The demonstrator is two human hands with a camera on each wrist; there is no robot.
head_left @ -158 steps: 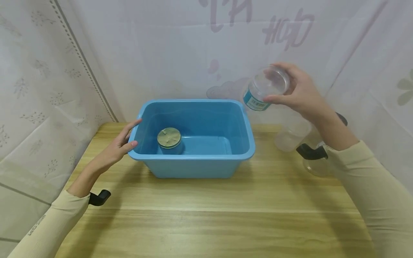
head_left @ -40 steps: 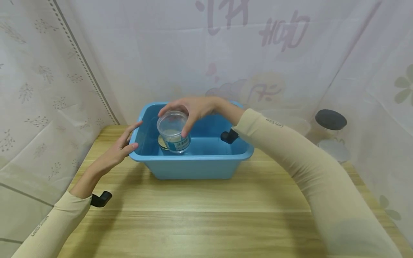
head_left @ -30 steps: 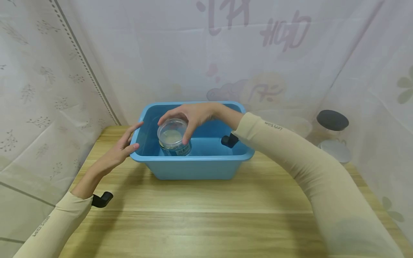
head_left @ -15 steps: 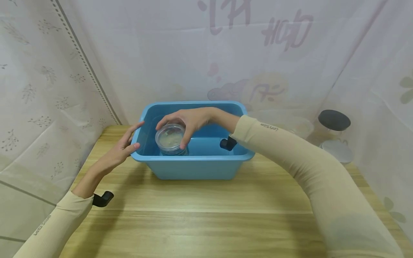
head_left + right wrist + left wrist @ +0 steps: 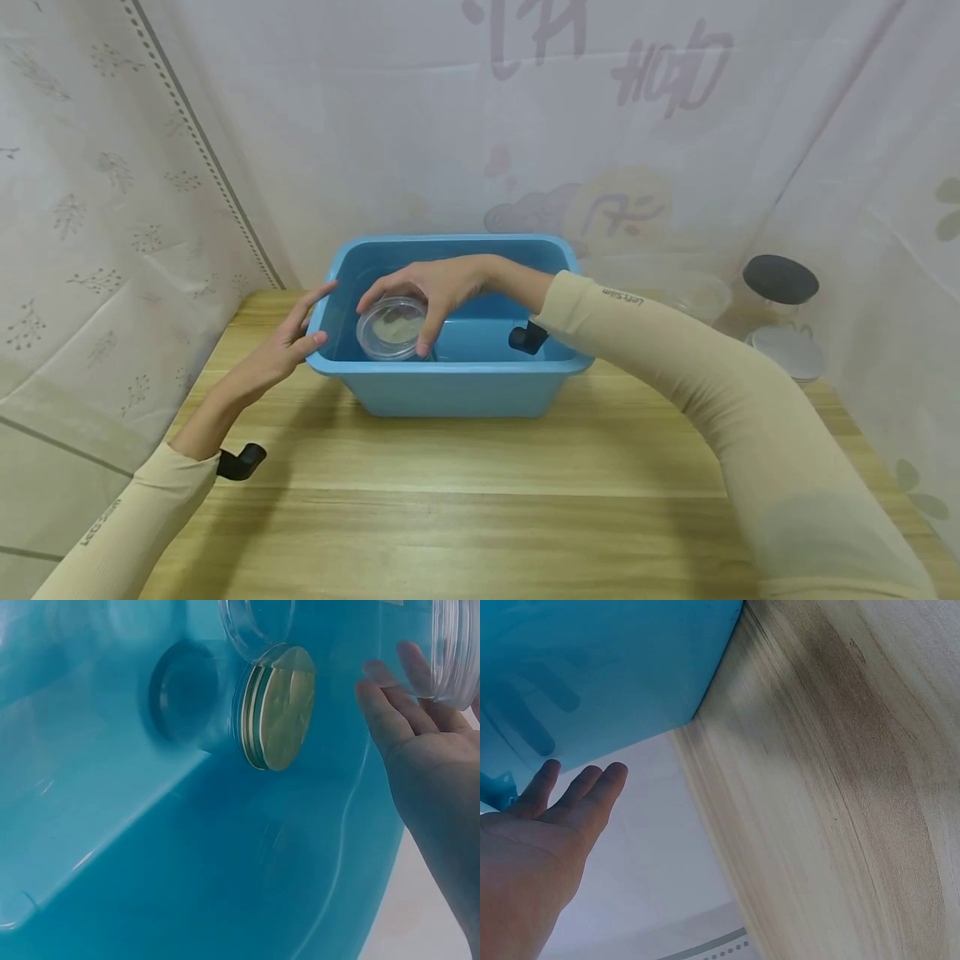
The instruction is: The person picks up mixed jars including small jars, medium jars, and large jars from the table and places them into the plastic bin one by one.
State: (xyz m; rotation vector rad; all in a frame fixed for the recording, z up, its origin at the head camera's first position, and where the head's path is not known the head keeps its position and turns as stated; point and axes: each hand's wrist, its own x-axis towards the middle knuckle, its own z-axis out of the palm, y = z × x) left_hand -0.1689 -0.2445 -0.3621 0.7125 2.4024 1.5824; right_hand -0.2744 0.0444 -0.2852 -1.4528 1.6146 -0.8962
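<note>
In the head view my right hand [image 5: 446,287] grips a clear plastic jar [image 5: 393,329] by its upper edge, down inside the left part of a blue basin [image 5: 457,392]. The right wrist view shows the jar's ridged rim [image 5: 454,652] at my fingers and a gold-lidded jar [image 5: 289,709] close to its base; whether they touch I cannot tell. From above, the gold lid is mostly hidden by the clear jar. My left hand [image 5: 270,358] rests against the basin's left rim, its fingers straight along the outer wall in the left wrist view [image 5: 540,855].
At the right back of the wooden table [image 5: 480,508] stands a dark-lidded clear container [image 5: 780,279]. Beside it are a pale disc-like top [image 5: 787,350] and another clear container [image 5: 701,296], partly hidden by the right sleeve. Patterned curtains [image 5: 420,125] hang behind and at both sides.
Earlier my right hand held the clear jar in the air right of the basin. It has since carried it left and lowered it into the basin. The left hand stays at the rim.
</note>
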